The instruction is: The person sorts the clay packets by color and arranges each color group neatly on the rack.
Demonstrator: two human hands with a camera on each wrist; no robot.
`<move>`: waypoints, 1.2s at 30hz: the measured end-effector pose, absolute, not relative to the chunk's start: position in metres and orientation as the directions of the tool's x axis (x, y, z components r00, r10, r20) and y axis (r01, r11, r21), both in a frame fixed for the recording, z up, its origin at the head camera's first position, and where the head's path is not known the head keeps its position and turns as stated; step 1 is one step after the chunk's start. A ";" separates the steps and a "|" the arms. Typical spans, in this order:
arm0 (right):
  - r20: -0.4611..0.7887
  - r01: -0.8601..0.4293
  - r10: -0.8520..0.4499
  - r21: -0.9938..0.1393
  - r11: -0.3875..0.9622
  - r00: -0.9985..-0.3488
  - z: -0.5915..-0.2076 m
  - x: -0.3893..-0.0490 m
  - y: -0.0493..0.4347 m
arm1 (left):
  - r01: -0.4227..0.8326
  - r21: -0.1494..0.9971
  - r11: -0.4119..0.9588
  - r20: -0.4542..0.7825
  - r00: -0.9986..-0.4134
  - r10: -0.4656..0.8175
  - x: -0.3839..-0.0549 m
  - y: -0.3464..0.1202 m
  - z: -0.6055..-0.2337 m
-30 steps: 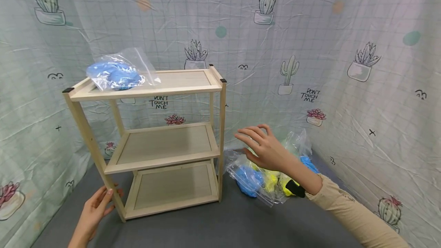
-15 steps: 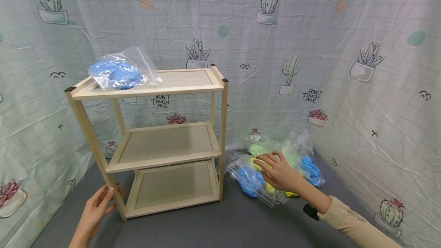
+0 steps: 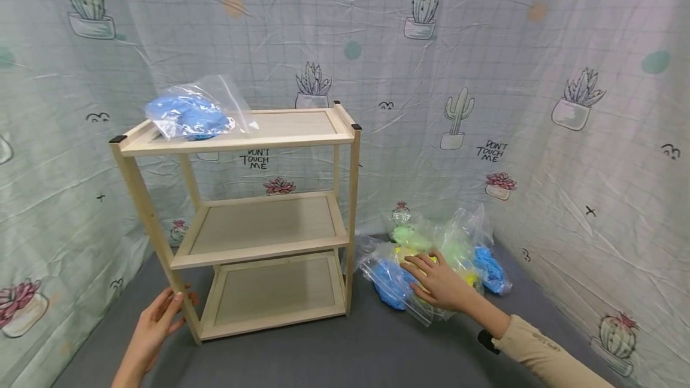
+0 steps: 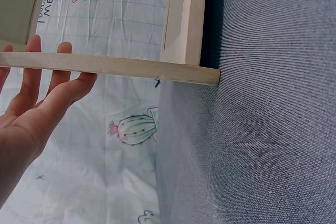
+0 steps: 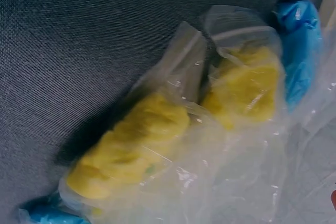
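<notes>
A pale wooden three-tier shelf rack [image 3: 269, 222] stands on the grey surface. My left hand [image 3: 153, 325] holds its front left post [image 4: 131, 67] low down; in the left wrist view, fingers pass behind the post and the thumb lies against the near side. My right hand [image 3: 443, 285] hovers over a pile of clear zip bags, fingers spread and slightly bent, nothing gripped. Up close in the right wrist view are two bags of yellow stuff, one elongated [image 5: 131, 145] and one rounder [image 5: 247, 87]. A blue bundle [image 5: 299, 51] lies beside them. Most of the right hand is outside that view.
A clear zip bag with blue contents [image 3: 188, 115] lies on the rack's top tier. Bags with pale green [image 3: 406, 236] and blue contents [image 3: 490, 271] sit at the back and right of the pile. A cactus-print curtain [image 3: 388, 76] surrounds the surface.
My right hand has come down from above and slightly right onto the pile of bags. The left hand keeps its hold on the post. The head view has shifted slightly.
</notes>
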State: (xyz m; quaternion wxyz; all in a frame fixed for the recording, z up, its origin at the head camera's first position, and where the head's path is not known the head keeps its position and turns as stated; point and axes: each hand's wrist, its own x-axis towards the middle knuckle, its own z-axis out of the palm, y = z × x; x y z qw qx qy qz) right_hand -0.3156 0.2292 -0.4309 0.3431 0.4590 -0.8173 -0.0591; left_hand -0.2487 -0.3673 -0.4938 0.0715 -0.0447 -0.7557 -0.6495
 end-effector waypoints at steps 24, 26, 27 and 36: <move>0.351 -0.721 -0.769 0.287 0.631 -0.534 -0.461 -0.329 0.224 | 0.173 0.964 0.202 0.185 -0.982 -0.043 -0.209 -0.319 -0.428; 0.322 -0.725 -0.774 0.281 0.629 -0.546 -0.461 -0.328 0.222 | 0.176 0.965 0.193 0.186 -0.982 -0.035 -0.207 -0.318 -0.426; 0.310 -0.728 -0.776 0.278 0.627 -0.550 -0.461 -0.328 0.221 | 0.175 0.965 0.196 0.186 -0.982 -0.040 -0.207 -0.318 -0.426; 0.281 -0.736 -0.801 0.319 0.597 -0.528 -0.465 -0.330 0.214 | 0.149 0.965 0.216 0.162 -0.986 -0.045 -0.219 -0.332 -0.443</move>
